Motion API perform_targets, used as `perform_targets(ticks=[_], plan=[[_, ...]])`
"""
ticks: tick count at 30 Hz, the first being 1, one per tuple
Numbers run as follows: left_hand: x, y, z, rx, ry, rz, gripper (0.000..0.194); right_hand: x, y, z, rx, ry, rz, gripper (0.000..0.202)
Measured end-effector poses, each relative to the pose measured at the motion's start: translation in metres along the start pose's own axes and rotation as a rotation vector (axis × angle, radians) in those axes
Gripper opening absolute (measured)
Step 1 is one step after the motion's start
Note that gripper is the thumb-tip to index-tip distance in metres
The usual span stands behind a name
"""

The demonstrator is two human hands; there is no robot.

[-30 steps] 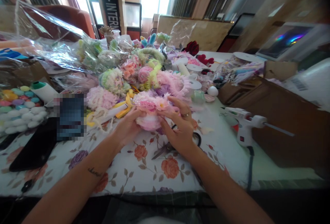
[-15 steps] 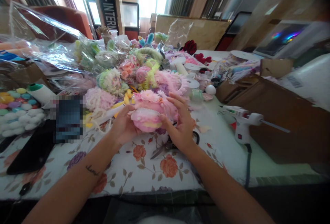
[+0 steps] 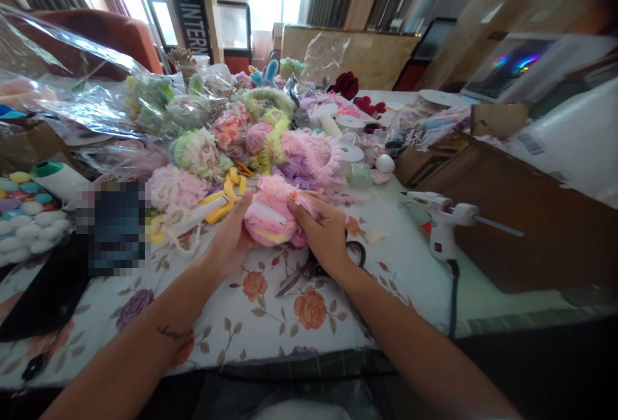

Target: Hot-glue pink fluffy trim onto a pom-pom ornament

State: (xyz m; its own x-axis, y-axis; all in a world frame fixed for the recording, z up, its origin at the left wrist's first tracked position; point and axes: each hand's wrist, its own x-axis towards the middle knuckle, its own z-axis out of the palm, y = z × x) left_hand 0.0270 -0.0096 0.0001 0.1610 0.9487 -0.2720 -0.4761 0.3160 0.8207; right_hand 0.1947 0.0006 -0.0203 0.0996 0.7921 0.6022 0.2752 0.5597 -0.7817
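Observation:
Between my two hands is a soft pink craft piece with a white beaded edge and a ruffled top. My left hand holds its left side, fingers partly hidden behind it. On the right side, my right hand grips it, the thumb pressed on its upper front near a small orange detail. Black-handled scissors lie on the floral cloth, partly under my right hand. Yellow ribbon is just beyond my left hand.
A white glue gun stands at the right beside a brown cardboard box. Yarn and plastic-wrapped items are heaped at the back. White and coloured pompoms and a blurred dark rectangle are at the left.
The view has shifted slightly right. My right hand's fingers have closed in round the pink piece, and its thumb has moved up; the piece is turned and tilted differently.

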Motion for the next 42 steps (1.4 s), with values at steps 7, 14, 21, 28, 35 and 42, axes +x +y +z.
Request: perform_targets(ticks=[7,14,21,28,35,42], plan=[[-0.003,-0.004,-0.006,0.246,-0.013,0.12,0.076,-0.004,0.004,0.004,-0.155,-0.012,-0.196,0.016],[-0.002,-0.001,-0.008,0.116,-0.171,-0.034,0.058,-0.002,-0.007,-0.001,-0.212,0.02,-0.247,0.011],[-0.003,0.001,-0.011,0.181,-0.277,-0.092,0.047,-0.003,-0.014,-0.005,-0.206,0.026,-0.213,0.011],[-0.002,0.001,-0.007,0.152,-0.138,0.058,0.071,-0.007,-0.024,-0.011,-0.293,0.232,-0.489,0.017],[-0.005,0.001,-0.004,0.122,-0.098,0.107,0.087,-0.012,-0.024,-0.003,-0.486,0.083,-0.637,0.009],[-0.005,-0.002,-0.004,0.136,-0.092,0.17,0.089,-0.01,-0.016,0.001,-0.495,0.108,-0.493,0.005]])
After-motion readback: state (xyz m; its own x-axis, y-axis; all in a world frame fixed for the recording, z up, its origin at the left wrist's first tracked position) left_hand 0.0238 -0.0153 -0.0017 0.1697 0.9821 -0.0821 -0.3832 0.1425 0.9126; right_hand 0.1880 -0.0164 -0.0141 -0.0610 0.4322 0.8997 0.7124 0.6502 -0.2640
